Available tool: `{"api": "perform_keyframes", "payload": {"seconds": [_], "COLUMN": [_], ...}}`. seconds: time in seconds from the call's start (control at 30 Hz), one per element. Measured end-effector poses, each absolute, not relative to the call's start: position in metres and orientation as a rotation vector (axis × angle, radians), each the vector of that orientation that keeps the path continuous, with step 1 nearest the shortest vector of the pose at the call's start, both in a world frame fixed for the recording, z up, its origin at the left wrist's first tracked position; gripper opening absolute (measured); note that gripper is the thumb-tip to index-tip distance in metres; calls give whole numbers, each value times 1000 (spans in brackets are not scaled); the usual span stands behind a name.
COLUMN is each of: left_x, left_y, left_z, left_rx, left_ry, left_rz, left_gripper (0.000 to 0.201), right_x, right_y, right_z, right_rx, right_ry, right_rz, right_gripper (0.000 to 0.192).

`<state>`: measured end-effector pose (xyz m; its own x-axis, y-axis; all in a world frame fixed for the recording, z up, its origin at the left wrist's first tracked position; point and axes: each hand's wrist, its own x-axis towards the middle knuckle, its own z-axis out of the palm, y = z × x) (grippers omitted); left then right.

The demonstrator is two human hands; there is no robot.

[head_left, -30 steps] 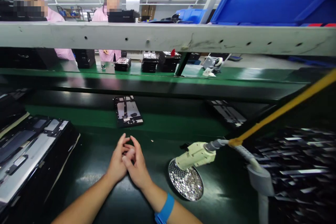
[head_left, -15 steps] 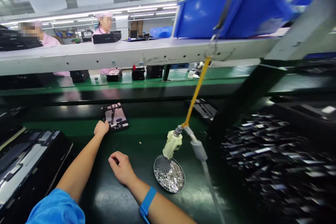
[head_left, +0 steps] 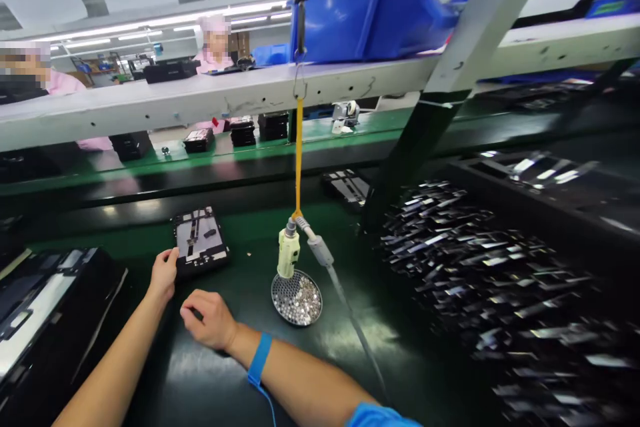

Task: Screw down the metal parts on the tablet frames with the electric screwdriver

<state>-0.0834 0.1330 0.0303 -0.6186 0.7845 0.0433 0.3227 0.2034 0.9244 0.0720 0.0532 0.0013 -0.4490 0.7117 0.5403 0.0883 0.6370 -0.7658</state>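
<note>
1. Device panel (head_left: 200, 241): a flat dark rectangular assembly, open face up, with pale metal plates and a dark strip visible inside. It lies left of centre in the frame, on the green work surface (head_left: 240, 373), at the near edge of the conveyor band.
2. Left hand (head_left: 164, 275): fingertips rest on the panel's lower left corner, fingers extended and loosely curved; contact only, with no closed grasp visible.
3. Right hand (head_left: 207, 320): lower centre-left, lying on the mat just below the panel, fingers curled half inward and holding nothing that can be seen. A blue wrist strap (head_left: 260, 358) circles the wrist.
4. Handling, by judgement: the panel looks thin, rigid and fairly light, with exposed internals that look fragile; its smooth casing may slide readily on the mat. Best held by the outer frame edges or corners, away from the open middle.
5. Screw dish (head_left: 297, 297): round perforated tray of small bright screws, centre of frame, near the panel but apart from it.
6. Electric screwdriver (head_left: 289, 255): pale body hanging upright from a yellow cord (head_left: 299, 160), tip just over the dish.
7. Stacked trays (head_left: 45, 307): dark, lower left.
8. Heap of metal parts (head_left: 490, 280): right side, blurred.
</note>
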Motion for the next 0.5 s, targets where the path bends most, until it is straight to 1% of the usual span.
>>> {"api": "perform_keyframes", "payload": {"seconds": [0.13, 0.23, 0.3, 0.33, 0.4, 0.5], "left_x": [-83, -80, -82, -84, -90, -96], "left_y": [49, -4, -30, -39, -50, -46], "left_z": [14, 4, 2, 3, 12, 39], "left_rx": [1007, 984, 1028, 1096, 1348, 1903], "left_ry": [1949, 1901, 1855, 1837, 1828, 1757], "left_rz": [1323, 1260, 1168, 1096, 951, 808], "left_gripper": [71, 78, 78, 74, 58, 30], "right_x": [58, 55, 60, 66, 81, 112], "right_y": [10, -21, -37, -42, -43, -27], "right_z": [-2, 3, 16, 25, 45, 65], "right_rx": [-319, -232, -191, -164, -97, -135], "right_ry": [-2109, -2125, -2112, -2113, -2100, -1934], "right_rz": [758, 786, 796, 796, 779, 592], "right_gripper": [19, 27, 30, 30, 26, 16]}}
